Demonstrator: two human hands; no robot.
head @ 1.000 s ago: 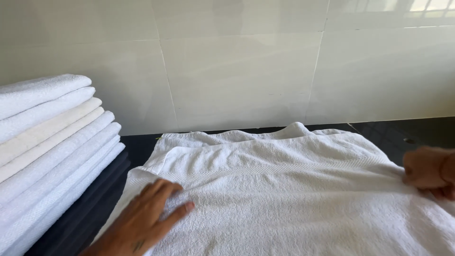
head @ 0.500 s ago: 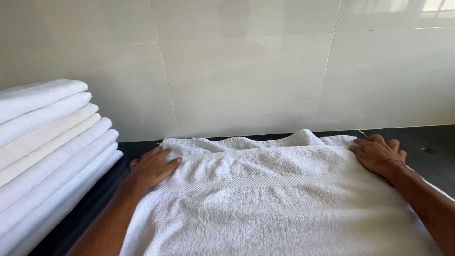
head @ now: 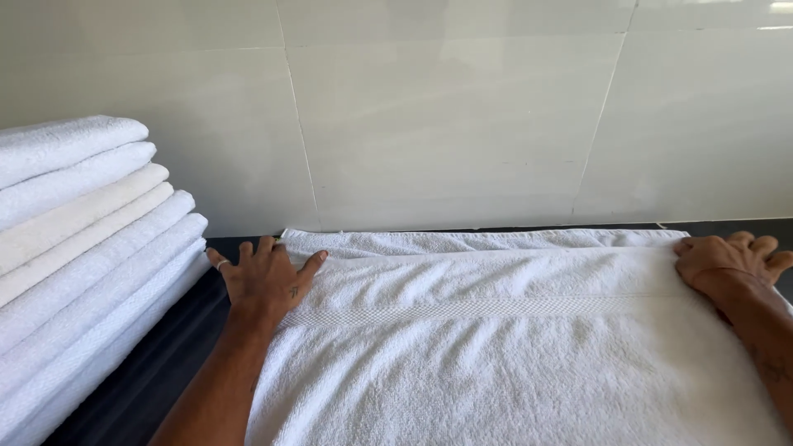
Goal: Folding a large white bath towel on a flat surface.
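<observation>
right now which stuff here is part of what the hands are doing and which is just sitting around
In hand:
- white towel, spread flat on the dark counter
- left hand, flat on the towel's far left corner
- right hand, flat on its far right corner

Lying about:
- stack of folded towels at left
- tiled wall behind

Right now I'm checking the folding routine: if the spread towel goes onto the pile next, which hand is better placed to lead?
Probably the left hand: it lies flat on the towel's left corner, right beside the stack. The right hand presses the far right corner, away from it.
</observation>
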